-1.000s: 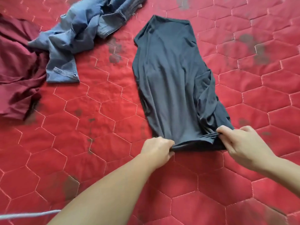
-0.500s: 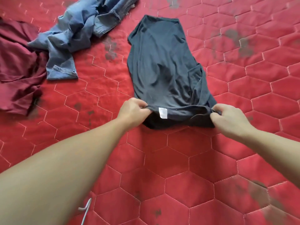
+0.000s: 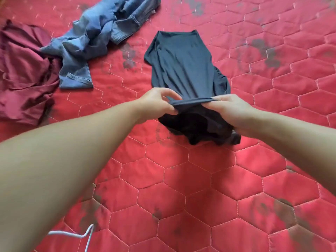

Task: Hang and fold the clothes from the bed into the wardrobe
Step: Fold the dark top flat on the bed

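Note:
A dark grey shirt [image 3: 183, 64] lies lengthwise on the red quilted bed cover [image 3: 200, 179], folded narrow. Its near end is lifted off the bed and doubled over, with dark cloth bunched beneath. My left hand [image 3: 156, 104] pinches the left corner of that raised edge. On the right corner, my right hand [image 3: 231, 111] grips the same edge, its fingers curled over the cloth. The edge is stretched taut between the two hands.
Crumpled blue jeans [image 3: 94, 39] lie at the back left, and a maroon garment [image 3: 23, 75] sits heaped at the far left edge. Part of a white wire hanger [image 3: 80, 235] shows at the bottom left, below my left forearm. Dark stains mark the cover.
Both hands have raised the shirt's near edge off the bed and carried it away from me over the shirt's body. The hands have also come closer together.

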Motion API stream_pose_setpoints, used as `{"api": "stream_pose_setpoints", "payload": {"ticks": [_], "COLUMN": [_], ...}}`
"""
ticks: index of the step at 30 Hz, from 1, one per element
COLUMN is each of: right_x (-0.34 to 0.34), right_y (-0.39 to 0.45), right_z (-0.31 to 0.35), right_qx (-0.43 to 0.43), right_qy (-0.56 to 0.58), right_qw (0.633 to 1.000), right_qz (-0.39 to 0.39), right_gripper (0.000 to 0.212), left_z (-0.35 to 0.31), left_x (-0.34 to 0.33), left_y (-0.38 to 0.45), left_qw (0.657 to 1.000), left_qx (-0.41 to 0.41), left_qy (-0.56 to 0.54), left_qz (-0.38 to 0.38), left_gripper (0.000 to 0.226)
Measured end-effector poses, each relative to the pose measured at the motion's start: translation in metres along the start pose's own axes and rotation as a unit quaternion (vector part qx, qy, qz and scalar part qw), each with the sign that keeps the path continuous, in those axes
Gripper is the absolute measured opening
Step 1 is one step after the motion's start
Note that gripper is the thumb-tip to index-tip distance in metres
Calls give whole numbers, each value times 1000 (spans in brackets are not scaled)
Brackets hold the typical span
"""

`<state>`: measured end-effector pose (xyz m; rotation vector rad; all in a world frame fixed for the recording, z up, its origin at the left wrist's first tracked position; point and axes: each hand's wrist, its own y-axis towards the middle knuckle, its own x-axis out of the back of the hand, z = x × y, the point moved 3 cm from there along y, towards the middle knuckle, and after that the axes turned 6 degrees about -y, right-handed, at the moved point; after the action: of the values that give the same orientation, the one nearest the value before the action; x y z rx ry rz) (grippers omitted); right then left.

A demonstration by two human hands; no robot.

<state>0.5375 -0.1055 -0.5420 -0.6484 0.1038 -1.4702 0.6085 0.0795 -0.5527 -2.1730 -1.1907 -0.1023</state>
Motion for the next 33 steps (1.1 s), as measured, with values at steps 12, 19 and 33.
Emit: {"api": "stream_pose_setpoints", "payload": {"ticks": [12, 19, 33], "right_x": [9, 5, 80], "right_y": [-5, 9, 18], "right_z": [-17, 42, 100], "right_qx": [-90, 100, 23], "right_qy": [-195, -245, 399], "right_qw": [970, 963, 910], "right_qz": [117, -55, -110], "right_gripper": [51, 27, 27], "left_z": [-5, -56, 71], "left_x": [-17, -35, -57], "left_y": [-3, -3, -2], "left_qw": [975, 980, 961], "left_qx": [0, -155, 118], "left_qy": [-191, -26, 116], "left_qz": [-116, -120, -221], "left_gripper": [28, 20, 37]}}
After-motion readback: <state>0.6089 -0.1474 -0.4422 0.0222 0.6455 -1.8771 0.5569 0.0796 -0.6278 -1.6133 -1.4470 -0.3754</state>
